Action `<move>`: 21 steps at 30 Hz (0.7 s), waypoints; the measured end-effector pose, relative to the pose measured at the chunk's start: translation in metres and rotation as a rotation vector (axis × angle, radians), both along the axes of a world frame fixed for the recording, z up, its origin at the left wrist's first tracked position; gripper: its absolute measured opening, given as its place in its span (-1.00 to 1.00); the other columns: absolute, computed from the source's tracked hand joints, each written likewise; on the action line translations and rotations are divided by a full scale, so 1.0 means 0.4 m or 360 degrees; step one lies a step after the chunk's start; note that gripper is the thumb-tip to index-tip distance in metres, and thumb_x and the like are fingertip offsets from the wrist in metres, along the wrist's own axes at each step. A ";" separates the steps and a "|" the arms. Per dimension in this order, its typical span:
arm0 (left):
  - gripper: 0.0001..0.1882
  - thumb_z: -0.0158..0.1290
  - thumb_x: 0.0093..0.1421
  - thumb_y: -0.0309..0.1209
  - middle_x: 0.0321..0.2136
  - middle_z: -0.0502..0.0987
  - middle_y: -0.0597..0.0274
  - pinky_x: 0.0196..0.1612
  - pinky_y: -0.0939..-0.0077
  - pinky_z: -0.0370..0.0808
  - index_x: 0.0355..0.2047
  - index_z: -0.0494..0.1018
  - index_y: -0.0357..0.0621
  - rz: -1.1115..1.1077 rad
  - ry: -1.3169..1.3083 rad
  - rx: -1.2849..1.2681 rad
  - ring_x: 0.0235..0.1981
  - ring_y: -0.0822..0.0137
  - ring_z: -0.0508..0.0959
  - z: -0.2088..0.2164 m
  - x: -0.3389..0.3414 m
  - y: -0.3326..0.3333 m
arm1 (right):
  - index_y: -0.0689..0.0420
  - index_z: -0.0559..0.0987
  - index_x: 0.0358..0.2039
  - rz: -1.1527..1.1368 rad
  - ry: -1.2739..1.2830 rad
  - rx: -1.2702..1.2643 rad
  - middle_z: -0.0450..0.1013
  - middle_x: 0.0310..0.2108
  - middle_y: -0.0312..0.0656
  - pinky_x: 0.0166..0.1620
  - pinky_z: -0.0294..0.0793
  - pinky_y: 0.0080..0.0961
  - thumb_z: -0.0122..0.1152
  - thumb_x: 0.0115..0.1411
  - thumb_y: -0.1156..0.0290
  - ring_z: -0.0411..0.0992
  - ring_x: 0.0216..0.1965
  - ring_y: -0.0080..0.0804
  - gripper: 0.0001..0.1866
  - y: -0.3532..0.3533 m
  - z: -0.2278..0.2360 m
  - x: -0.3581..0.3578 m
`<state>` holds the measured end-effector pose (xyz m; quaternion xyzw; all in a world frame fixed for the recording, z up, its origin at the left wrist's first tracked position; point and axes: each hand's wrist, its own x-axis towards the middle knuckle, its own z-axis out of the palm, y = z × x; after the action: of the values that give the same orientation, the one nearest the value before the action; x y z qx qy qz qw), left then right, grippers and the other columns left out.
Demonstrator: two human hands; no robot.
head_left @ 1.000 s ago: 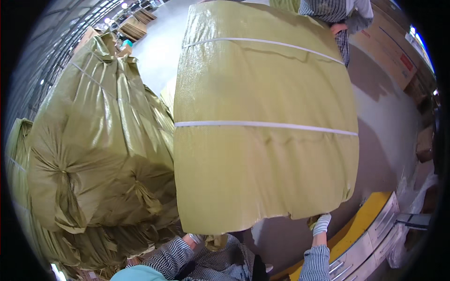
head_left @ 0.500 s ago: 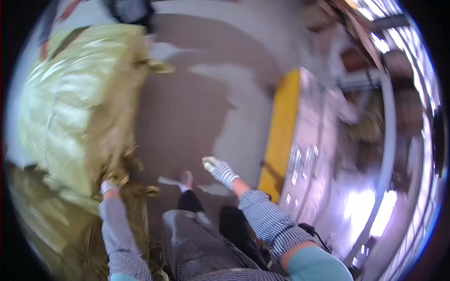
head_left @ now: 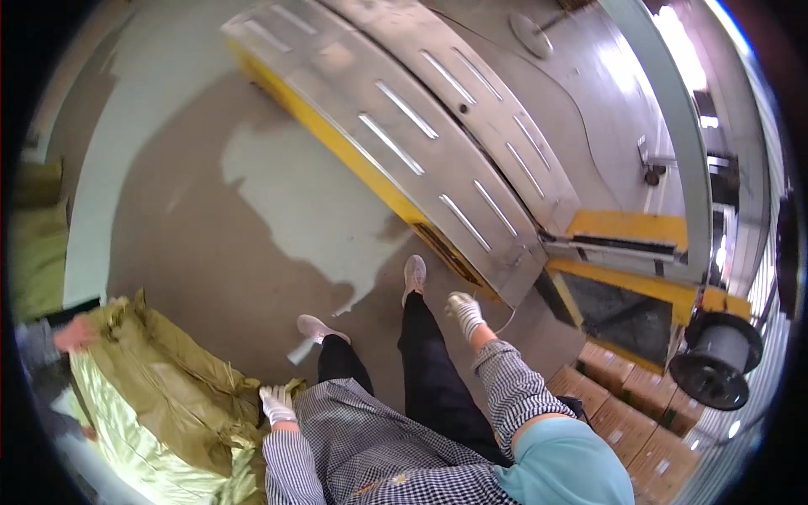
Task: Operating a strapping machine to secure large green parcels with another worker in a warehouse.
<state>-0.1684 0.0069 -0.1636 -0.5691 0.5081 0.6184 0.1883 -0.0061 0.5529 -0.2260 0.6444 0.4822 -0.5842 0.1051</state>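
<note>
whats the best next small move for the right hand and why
Probably bring the right hand across to the yellow bundle: that hand looks empty, held out near the metal machine, while the left hand is at the bundle and another person's hand is at its far end.

We are wearing striped gloves (head_left: 467,315), black-and-white oversleeves (head_left: 515,385), teal sleeves (head_left: 574,467), a checked apron (head_left: 370,429), black trousers (head_left: 433,370) and pale shoes (head_left: 414,273).

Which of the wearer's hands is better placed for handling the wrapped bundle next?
Probably the left hand: it sits at the edge of the wrapped bundle, though whether its grip is closed is unclear. The right hand is well away from it, near the metal platform.
</note>
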 end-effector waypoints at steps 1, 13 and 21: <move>-0.21 -0.22 0.25 0.14 0.30 0.07 0.13 0.31 0.23 0.00 0.31 -0.03 -0.13 -0.0282 0.0049 0.0098 0.30 0.15 0.11 -0.011 -0.038 0.124 | 0.16 0.48 -0.07 -0.0094 -0.0052 0.0115 0.52 -0.37 -0.14 -0.43 0.47 -0.53 0.08 0.18 0.41 0.48 -0.46 -0.36 -0.70 0.096 -0.019 0.074; -0.50 -0.05 0.20 -0.08 -0.05 0.44 0.17 0.02 0.27 0.37 0.03 0.34 -0.15 -0.0773 -0.0178 0.0492 -0.09 0.20 0.45 -0.127 0.036 1.168 | 0.05 0.42 -0.37 -0.1142 0.0432 0.0361 0.35 -0.63 -0.35 -0.62 0.24 -0.52 0.21 0.13 0.36 0.27 -0.70 -0.50 -0.85 0.765 -0.138 0.308; -0.56 -0.35 0.35 -0.17 0.14 0.29 0.13 0.12 0.11 0.30 0.20 0.10 0.05 -0.1287 0.0092 0.0305 0.07 0.14 0.36 -0.200 -0.188 1.466 | 0.04 0.45 -0.37 -0.1447 0.0490 -0.0025 0.28 -0.67 -0.41 -0.67 0.14 -0.56 0.15 0.18 0.31 0.12 -0.76 -0.61 -0.89 0.698 0.114 0.141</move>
<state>-0.2436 0.5934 -0.2435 -0.2859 0.6359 0.5550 0.4538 0.0502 0.8320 -0.1803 0.6950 0.1570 -0.6633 -0.2288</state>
